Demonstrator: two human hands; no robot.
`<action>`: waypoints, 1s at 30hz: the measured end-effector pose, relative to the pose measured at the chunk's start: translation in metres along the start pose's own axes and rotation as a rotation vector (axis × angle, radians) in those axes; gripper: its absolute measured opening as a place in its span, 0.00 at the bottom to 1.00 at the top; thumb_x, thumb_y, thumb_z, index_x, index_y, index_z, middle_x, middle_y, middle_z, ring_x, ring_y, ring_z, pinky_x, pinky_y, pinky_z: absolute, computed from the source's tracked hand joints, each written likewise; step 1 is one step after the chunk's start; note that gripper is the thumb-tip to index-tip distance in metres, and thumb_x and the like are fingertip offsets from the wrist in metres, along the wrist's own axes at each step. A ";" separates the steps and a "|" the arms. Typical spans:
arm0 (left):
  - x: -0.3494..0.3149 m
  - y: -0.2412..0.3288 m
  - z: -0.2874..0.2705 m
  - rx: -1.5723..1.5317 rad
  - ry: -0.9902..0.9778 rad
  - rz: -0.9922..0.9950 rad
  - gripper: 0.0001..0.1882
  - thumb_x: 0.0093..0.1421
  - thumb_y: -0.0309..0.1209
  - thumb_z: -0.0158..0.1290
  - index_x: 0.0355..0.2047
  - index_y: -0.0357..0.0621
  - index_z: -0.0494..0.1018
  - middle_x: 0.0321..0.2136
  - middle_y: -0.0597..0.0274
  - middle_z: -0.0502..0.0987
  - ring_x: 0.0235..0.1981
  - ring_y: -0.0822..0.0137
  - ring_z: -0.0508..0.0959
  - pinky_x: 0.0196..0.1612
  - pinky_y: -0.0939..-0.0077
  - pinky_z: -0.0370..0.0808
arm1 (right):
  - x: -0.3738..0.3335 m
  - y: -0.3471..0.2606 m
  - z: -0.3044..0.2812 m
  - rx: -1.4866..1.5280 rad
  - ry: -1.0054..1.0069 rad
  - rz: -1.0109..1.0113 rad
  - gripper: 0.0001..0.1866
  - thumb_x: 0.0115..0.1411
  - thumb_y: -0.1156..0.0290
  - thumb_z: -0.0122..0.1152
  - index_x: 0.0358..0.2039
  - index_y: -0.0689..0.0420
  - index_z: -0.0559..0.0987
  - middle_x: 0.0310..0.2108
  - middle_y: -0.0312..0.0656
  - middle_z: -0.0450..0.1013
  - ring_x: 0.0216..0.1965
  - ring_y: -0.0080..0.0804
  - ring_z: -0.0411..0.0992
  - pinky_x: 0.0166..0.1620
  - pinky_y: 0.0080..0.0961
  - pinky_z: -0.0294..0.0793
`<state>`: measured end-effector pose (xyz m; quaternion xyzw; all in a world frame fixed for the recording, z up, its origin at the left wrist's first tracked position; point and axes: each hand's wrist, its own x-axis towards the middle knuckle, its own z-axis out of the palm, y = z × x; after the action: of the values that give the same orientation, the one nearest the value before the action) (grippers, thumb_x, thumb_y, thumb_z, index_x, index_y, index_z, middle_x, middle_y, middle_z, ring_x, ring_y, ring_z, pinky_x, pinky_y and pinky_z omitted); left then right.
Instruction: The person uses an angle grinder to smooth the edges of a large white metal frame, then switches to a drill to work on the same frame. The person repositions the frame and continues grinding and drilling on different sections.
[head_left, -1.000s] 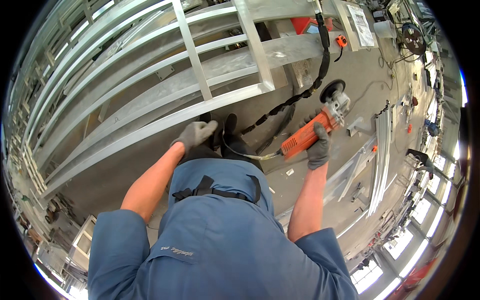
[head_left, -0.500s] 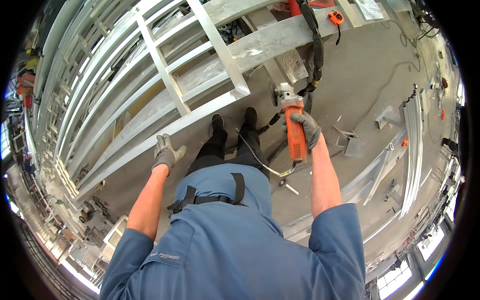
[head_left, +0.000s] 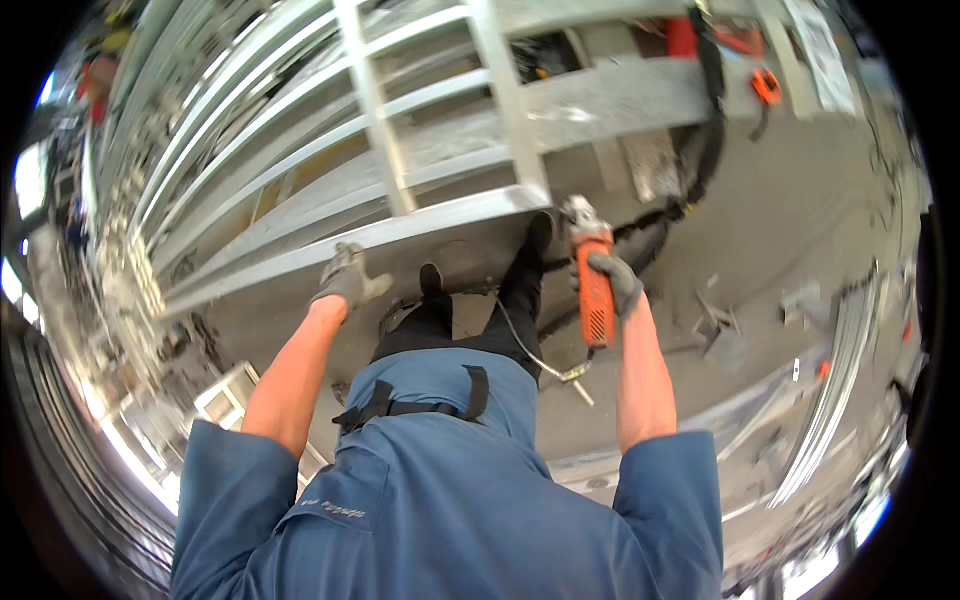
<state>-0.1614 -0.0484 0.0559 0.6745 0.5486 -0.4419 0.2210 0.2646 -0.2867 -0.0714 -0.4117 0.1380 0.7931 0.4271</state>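
Two gloved hands are working: the right hand [head_left: 617, 283], fingers wrapped around an orange angle grinder [head_left: 594, 290] beside the grey metal ladder-like frame [head_left: 400, 235], needing firm grip, while the left hand [head_left: 347, 279] is hanging open, empty.

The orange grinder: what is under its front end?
Under the grinder head lie the metal frame's corner and a black shoe. The right hand grips its body; the disc is not clearly visible.
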 end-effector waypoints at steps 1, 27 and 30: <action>0.001 -0.005 -0.001 -0.007 0.058 0.071 0.58 0.54 0.62 0.56 0.71 0.28 0.53 0.71 0.29 0.53 0.72 0.42 0.58 0.72 0.59 0.57 | 0.006 0.011 -0.011 0.030 -0.007 -0.012 0.29 0.59 0.57 0.68 0.55 0.61 0.72 0.40 0.45 0.78 0.37 0.43 0.80 0.41 0.39 0.83; -0.133 -0.492 0.230 -1.243 0.367 0.048 0.33 0.56 0.52 0.57 0.54 0.40 0.76 0.51 0.40 0.79 0.54 0.44 0.78 0.55 0.51 0.74 | 0.149 0.177 0.481 -0.721 0.031 -0.797 0.34 0.56 0.42 0.71 0.51 0.55 0.74 0.39 0.40 0.76 0.39 0.40 0.77 0.45 0.41 0.81; -0.147 -0.589 0.346 -1.383 0.438 -0.309 0.39 0.58 0.55 0.54 0.63 0.41 0.70 0.62 0.40 0.72 0.63 0.45 0.72 0.64 0.54 0.69 | 0.200 0.213 0.570 -0.808 -0.158 -0.742 0.33 0.55 0.42 0.71 0.51 0.54 0.74 0.39 0.39 0.75 0.40 0.39 0.77 0.46 0.41 0.81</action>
<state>-0.8361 -0.2222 0.1120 0.3692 0.8218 0.1231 0.4161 -0.2680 0.0243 0.1019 -0.5031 -0.3638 0.6079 0.4950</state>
